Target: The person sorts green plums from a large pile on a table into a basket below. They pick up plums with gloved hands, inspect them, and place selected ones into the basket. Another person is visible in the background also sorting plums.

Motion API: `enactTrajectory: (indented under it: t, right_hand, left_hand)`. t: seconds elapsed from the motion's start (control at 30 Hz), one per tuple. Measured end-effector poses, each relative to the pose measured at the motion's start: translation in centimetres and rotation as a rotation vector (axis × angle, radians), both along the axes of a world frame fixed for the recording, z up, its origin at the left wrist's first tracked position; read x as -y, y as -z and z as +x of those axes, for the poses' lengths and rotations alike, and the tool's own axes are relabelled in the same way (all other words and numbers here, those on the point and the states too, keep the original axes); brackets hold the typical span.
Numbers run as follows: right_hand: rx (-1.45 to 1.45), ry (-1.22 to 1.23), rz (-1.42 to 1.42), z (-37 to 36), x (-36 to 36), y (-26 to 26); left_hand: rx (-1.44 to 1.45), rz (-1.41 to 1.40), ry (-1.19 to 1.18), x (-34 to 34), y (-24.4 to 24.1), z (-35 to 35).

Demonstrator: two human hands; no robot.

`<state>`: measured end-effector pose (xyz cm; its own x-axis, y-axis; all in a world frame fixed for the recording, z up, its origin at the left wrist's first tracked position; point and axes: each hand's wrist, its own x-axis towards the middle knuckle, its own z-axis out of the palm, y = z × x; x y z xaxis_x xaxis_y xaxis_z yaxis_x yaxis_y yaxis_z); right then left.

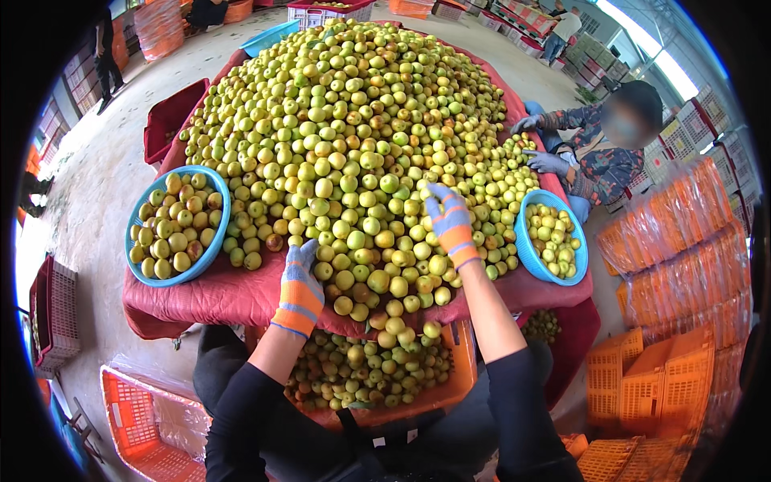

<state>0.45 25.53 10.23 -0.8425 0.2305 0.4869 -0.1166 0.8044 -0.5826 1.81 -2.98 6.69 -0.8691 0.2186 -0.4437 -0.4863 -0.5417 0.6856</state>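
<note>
A large heap of yellow-green, jujube-like fruits (pixel 361 150), some with brown patches, covers a table draped in red quilted cloth (pixel 229 298). At the heap's front edge is my left hand (pixel 299 283), in a grey and orange knit glove, its fingertips against the fruits; whether it holds one is hidden. My right hand (pixel 450 226), gloved alike, reaches over the heap at centre right with fingers apart. Between my arms, several fruits (pixel 394 326) are at and below the table's front edge. Under them, an orange crate (pixel 461 355) between my legs contains many more fruits.
Blue baskets of fruit stand at the table's left (pixel 224 241) and right (pixel 523 253) corners. A co-worker (pixel 620 138) in grey gloves handles fruit at the right side. Stacked orange crates (pixel 674 241) rise on the right; another orange crate (pixel 129 416) sits on the floor at left.
</note>
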Motion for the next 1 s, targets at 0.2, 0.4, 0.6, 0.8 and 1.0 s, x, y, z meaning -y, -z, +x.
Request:
enactTrajectory:
  t: [0.2, 0.4, 0.6, 0.8, 1.0]
  right_hand:
    - [0.299, 0.094, 0.402, -1.5, 2.2, 1.8]
    - [0.088, -0.334, 0.476, 4.5, 8.3, 1.0]
    - [0.129, -0.496, 0.380, 9.0, 8.6, -0.4]
    - [0.002, -0.241, 0.444, 7.8, 3.0, 0.1]
    - [0.023, -0.117, 0.156, 6.2, 1.0, -0.5]
  left_hand:
    - [0.006, -0.026, -0.029, -0.3, 0.8, -0.5]
    - [0.042, -0.066, -0.044, -0.5, 0.7, -0.6]
    - [0.049, 0.014, -0.023, -0.3, 0.6, -0.6]
    - [0.034, 0.004, -0.021, -0.1, -0.4, -0.2]
    - [0.038, 0.024, -0.001, -0.2, -0.7, -0.1]
